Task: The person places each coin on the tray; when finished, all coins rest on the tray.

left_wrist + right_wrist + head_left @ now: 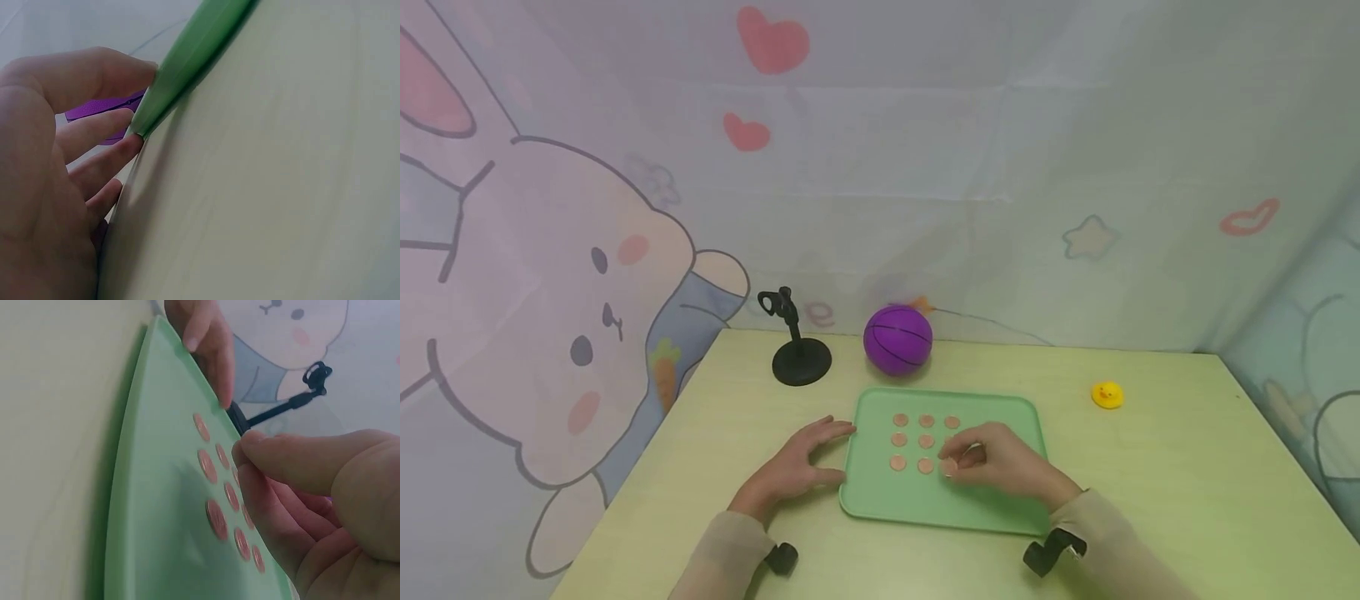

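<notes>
Several copper-coloured coins lie flat in rows of three on a green tray. My left hand is at the tray's left side, fingers spread. In the left wrist view, its fingertips and thumb touch the rim. Over the right part of the tray, my right hand has its fingers curled, with thumb and forefinger tips together near the front-right coin. In the right wrist view, that coin lies on the tray, apart from the fingertips, and no coin shows between them.
A black stand with a clip on top stands at the back left of the table. Behind the tray sits a purple ball. To the right is a yellow rubber duck. A printed cloth hangs along the back.
</notes>
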`<state>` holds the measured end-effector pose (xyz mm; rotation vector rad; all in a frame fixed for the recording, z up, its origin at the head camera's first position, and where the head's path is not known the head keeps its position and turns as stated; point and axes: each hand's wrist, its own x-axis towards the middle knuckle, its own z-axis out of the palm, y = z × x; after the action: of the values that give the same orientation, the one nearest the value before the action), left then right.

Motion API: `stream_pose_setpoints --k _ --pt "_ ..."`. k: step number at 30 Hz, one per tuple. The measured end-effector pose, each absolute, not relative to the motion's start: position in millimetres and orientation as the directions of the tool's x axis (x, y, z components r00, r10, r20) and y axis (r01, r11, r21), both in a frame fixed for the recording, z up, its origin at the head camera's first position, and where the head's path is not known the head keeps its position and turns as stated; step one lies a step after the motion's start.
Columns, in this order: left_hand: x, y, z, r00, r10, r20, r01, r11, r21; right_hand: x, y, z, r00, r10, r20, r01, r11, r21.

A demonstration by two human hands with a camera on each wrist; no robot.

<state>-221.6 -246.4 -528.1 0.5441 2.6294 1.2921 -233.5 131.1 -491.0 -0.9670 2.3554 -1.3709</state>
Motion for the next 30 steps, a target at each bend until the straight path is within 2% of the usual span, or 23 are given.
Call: stream_pose_setpoints --k 12,27,30 --pt "-219 -244 -525 -0.914 0.404 0.032 0.267 0.541 0.797 -220 81 -497 -0.697 -0.709 0.11 -0.504 0.374 -0.778" --pt "-219 -244 -525 -0.919 0.393 0.029 0.26 0.548 0.795 -216 71 -505 -0.627 -0.77 0.119 -0.602 0.382 -0.701" --pt "-219 -244 -525 -0.918 0.396 0.032 0.265 0.55 0.792 -216 71 -506 -0.635 -0.765 0.106 -0.606 0.408 -0.682"
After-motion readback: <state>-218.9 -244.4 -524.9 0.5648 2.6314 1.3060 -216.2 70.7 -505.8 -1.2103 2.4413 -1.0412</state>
